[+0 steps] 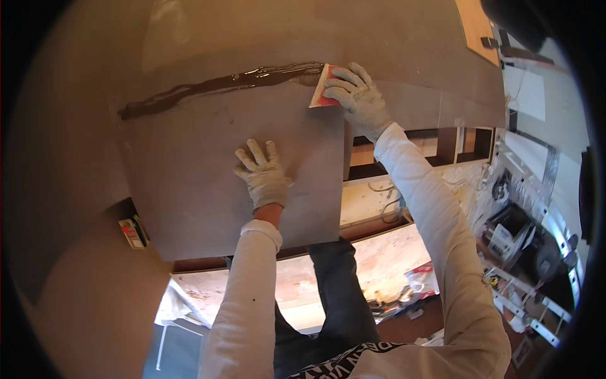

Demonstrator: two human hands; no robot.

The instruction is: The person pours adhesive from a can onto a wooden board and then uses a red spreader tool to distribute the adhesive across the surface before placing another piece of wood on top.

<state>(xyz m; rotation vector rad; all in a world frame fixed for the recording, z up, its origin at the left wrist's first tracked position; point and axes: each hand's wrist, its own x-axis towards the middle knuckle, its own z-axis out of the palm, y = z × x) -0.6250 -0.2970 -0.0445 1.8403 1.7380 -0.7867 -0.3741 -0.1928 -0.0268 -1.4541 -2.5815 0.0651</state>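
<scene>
My right hand [362, 97], in a pale, dirty work glove, grips a red-and-white flat spreader [324, 87] whose pale edge meets a grey-brown panel. Left of the spreader, a wet, glossy dark band of liquid [189, 92] runs along the seam between that panel and the one beyond it. My left hand [265, 177], gloved as well, lies flat with fingers spread on the nearer panel [199, 189], holding nothing.
Open wooden compartments [440, 144] and a cable [390, 211] are right of the panel. A small yellow-and-red box [133, 232] sits at the left edge. Tools and a plastic bag [421, 279] lie below. An aluminium ladder [535, 303] and a dark bin [509, 227] stand at the lower right.
</scene>
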